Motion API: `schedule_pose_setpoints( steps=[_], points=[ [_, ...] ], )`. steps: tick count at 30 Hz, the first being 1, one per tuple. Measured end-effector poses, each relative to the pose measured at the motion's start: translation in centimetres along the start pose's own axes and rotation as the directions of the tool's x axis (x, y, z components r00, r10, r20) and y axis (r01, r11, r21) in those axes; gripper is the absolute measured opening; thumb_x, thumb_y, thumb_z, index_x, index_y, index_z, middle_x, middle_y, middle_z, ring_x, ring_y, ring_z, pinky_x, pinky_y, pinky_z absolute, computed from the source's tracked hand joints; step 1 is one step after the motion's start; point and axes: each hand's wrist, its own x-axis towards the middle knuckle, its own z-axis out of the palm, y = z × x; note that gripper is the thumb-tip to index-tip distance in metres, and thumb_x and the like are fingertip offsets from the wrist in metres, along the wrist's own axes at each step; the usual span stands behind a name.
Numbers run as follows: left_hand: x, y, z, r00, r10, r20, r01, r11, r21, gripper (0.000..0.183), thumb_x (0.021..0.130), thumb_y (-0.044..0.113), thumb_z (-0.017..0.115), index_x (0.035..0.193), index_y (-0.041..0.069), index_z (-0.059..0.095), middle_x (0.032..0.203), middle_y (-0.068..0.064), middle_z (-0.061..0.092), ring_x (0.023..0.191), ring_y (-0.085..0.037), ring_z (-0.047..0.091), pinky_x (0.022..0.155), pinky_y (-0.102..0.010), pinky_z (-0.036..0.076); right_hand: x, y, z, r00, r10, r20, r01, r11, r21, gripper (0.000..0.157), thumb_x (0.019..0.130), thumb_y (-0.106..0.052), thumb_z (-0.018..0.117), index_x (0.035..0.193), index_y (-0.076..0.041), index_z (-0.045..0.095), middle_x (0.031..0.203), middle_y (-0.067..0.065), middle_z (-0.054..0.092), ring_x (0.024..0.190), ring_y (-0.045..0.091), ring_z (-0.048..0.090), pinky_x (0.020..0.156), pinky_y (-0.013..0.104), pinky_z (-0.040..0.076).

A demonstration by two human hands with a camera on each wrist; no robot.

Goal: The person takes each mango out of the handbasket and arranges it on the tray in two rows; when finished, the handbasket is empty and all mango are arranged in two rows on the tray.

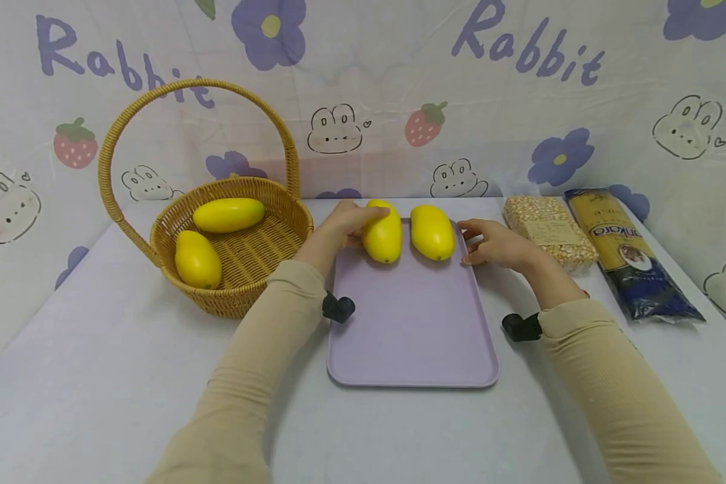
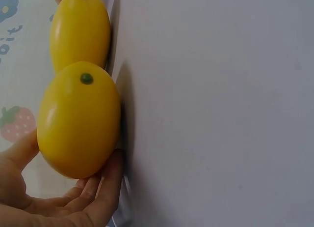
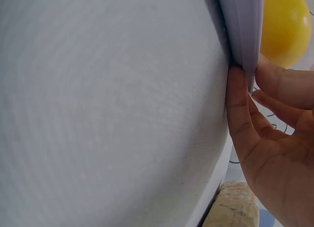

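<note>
A lilac rectangular tray (image 1: pixel 413 323) lies on the white table, with two yellow mangoes at its far end. My left hand (image 1: pixel 342 226) holds the left mango (image 1: pixel 383 236), thumb over its top and fingers against its side and low near the tray surface. In the left wrist view, this mango (image 2: pixel 79 121) shows its green stem end. The right mango (image 1: pixel 432 232) lies beside it, untouched by either hand. At the tray's far right corner, my right hand (image 1: pixel 497 245) pinches the rim, thumb on the inner side and fingers underneath, as the right wrist view shows.
To the left stands a wicker basket (image 1: pixel 242 262) with a tall handle, holding two more yellow mangoes (image 1: pixel 197 261). At the back right lie a clear bag of corn kernels (image 1: pixel 547 228) and a yellow and blue packet (image 1: pixel 632 259). A printed cloth (image 1: pixel 375 74) hangs behind.
</note>
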Motion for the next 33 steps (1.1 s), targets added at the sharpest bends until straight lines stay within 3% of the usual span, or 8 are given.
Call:
schedule_pose_setpoints(
  steps=[18, 23, 30, 33],
  points=[
    [0.4, 0.0, 0.4, 0.999, -0.005, -0.049, 0.009, 0.997, 0.080, 0.069, 0.095, 0.039, 0.063, 0.147, 0.004, 0.034, 0.145, -0.011, 0.046, 0.129, -0.030, 0.054, 0.102, -0.040, 0.055, -0.1, -0.1, 0.0, 1.000, 0.002, 0.009, -0.003, 1.000, 0.014, 0.078, 0.089, -0.005, 0.064, 0.153, 0.007, 0.021, 0.150, 0.034, 0.033, 0.127, 0.043, 0.046, 0.111, 0.056, 0.040],
    [-0.1, 0.3, 0.0, 1.000, 0.014, -0.021, -0.012, 0.993, 0.114, 0.070, 0.095, 0.038, 0.062, 0.148, 0.003, 0.033, 0.146, -0.012, 0.044, 0.129, -0.030, 0.053, 0.102, -0.042, 0.054, -0.1, -0.1, 0.0, 1.000, 0.003, 0.009, -0.003, 1.000, 0.014, 0.079, 0.089, -0.005, 0.064, 0.153, 0.006, 0.021, 0.150, 0.034, 0.033, 0.128, 0.044, 0.045, 0.112, 0.058, 0.039],
    [-1.2, 1.8, -0.6, 0.999, -0.020, -0.028, 0.024, 0.991, 0.133, 0.081, 0.094, 0.043, 0.064, 0.154, 0.009, 0.022, 0.151, -0.014, 0.040, 0.134, -0.033, 0.049, 0.110, -0.043, 0.049, -0.2, -0.1, 0.0, 1.000, 0.002, 0.010, -0.002, 1.000, 0.018, 0.078, 0.089, -0.005, 0.064, 0.153, 0.007, 0.021, 0.150, 0.034, 0.032, 0.130, 0.045, 0.045, 0.113, 0.058, 0.039],
    [-2.0, 2.5, -1.1, 1.000, 0.009, -0.016, -0.007, 0.987, 0.160, 0.079, 0.094, 0.045, 0.062, 0.153, 0.009, 0.025, 0.154, -0.013, 0.037, 0.136, -0.032, 0.047, 0.112, -0.041, 0.047, -0.3, -0.2, 0.0, 1.000, 0.000, 0.008, 0.000, 1.000, 0.015, 0.078, 0.089, -0.005, 0.064, 0.153, 0.007, 0.021, 0.150, 0.034, 0.032, 0.130, 0.045, 0.045, 0.113, 0.058, 0.038]
  ],
)
